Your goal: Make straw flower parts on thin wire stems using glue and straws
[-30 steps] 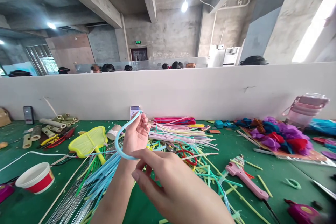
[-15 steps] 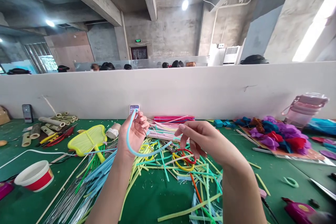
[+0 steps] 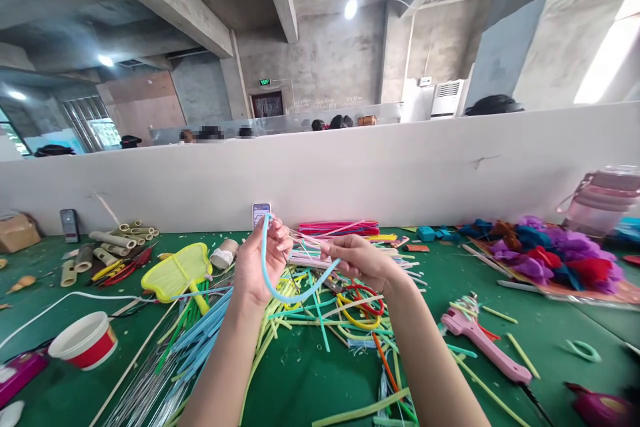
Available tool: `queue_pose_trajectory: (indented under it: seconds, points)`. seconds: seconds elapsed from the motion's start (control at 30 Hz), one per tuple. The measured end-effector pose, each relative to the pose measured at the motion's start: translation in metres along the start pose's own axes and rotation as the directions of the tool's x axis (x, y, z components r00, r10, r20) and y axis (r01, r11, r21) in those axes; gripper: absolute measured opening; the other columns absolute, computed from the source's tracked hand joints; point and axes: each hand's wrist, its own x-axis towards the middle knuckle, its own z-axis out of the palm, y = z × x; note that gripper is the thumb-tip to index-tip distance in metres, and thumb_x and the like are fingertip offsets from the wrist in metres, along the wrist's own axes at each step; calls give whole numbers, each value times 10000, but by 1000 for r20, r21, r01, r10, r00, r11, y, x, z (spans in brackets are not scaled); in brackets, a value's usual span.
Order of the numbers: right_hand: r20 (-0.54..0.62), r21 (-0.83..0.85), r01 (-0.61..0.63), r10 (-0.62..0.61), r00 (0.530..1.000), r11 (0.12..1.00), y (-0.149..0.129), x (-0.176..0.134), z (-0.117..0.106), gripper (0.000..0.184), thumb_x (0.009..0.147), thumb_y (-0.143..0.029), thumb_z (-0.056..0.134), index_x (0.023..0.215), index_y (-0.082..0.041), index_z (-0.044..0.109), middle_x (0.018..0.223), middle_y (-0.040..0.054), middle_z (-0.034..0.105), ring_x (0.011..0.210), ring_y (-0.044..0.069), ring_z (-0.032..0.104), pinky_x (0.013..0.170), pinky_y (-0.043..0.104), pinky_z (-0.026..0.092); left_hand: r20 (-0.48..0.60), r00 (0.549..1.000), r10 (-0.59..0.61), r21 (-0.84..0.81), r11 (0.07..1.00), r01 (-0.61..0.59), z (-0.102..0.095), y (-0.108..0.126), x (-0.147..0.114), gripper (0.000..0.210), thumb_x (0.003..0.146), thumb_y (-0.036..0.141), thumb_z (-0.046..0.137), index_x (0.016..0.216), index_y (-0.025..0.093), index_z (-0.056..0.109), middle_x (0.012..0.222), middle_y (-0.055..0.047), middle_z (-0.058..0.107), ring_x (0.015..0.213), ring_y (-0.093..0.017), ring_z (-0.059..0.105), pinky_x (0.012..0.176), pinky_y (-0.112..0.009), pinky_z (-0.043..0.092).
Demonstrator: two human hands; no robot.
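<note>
A light-blue pipe cleaner [image 3: 293, 296] hangs in a U-shaped curve between my hands, above the table. My left hand [image 3: 260, 257] pinches its upper end, palm turned toward me. At the other end, my right hand [image 3: 357, 259] has thumb and fingers closed on the tip. Beneath both hands lies a tangle of green and yellow pipe cleaners [image 3: 280, 320], with red and yellow loops [image 3: 367, 320] among them. To the left is a bundle of blue pipe cleaners [image 3: 205, 330]. A phone [image 3: 261, 211] leans on the partition just behind my left hand.
A yellow butterfly-shaped net [image 3: 180, 270], a paper cup [image 3: 85, 340] and cut bamboo tubes [image 3: 107, 243] are on the left. At right lie a pink glue gun [image 3: 485, 343], purple and red petal-like pieces [image 3: 560, 253] and a water bottle [image 3: 603, 203]. A white partition [image 3: 320, 177] borders the back.
My right hand has moved left and down, closing on the free end of the pipe cleaner. The glue gun, earlier mostly hidden behind my right arm, now shows. The view has shifted slightly.
</note>
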Motion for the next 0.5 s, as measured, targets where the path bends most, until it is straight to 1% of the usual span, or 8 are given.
queue_pose_trajectory:
  seconds: [0.03,0.1,0.17,0.23,0.3,0.37,0.43,0.5]
  points:
    - [-66,39,36,-34,997,999,1,1,-4,555,630,-644,823,801,-165,602,456,-112,402,390,15,270,372,153,156,9,1000,-5,5,1000,5,1,0,0,45,892,110,662,850,125,656,757,-8,606,644,-71,566,510,-144,468]
    - [-207,93,109,-88,974,990,3,3,-12,605,604,-659,829,867,-178,573,485,-126,382,409,10,255,392,147,160,32,999,-19,14,1000,18,3,-1,-2,64,859,102,705,844,133,651,745,4,588,642,-69,558,512,-144,467]
    - [-332,114,166,-120,936,979,4,5,-20,651,584,-685,824,898,-183,554,504,-126,381,419,10,259,403,150,170,66,997,-46,21,999,45,5,0,-5,121,812,101,762,827,138,648,730,16,569,641,-70,552,517,-147,468]
    - [-423,108,196,-134,896,975,6,5,-28,689,547,-705,827,897,-181,550,513,-121,381,426,16,265,406,162,183,100,991,-90,39,996,87,8,1,-8,179,762,111,818,804,137,646,715,23,551,629,-67,536,507,-148,461]
    - [-496,79,206,-141,857,975,8,5,-36,703,516,-721,826,870,-182,547,508,-116,376,426,26,266,407,182,194,123,985,-124,73,991,116,11,2,-12,216,726,127,856,778,133,646,703,27,538,610,-61,512,490,-143,447]
    - [-568,23,205,-156,808,979,11,5,-43,680,525,-728,813,839,-188,544,504,-104,387,427,42,282,411,204,214,133,983,-126,107,988,113,15,3,-15,233,703,138,877,749,133,648,695,28,533,602,-57,500,477,-137,433]
    - [-636,-58,192,-185,749,980,13,4,-48,622,585,-717,785,820,-191,550,508,-81,419,435,67,324,424,226,255,134,986,-99,159,984,77,18,2,-18,230,695,154,884,730,136,658,690,22,540,610,-63,508,476,-138,429]
    - [-694,-166,170,-237,680,971,11,2,-48,540,670,-680,745,811,-189,571,553,-29,498,484,113,420,460,254,329,125,991,-38,256,967,4,21,-1,-19,210,703,192,886,742,142,686,694,11,566,620,-75,521,482,-149,434]
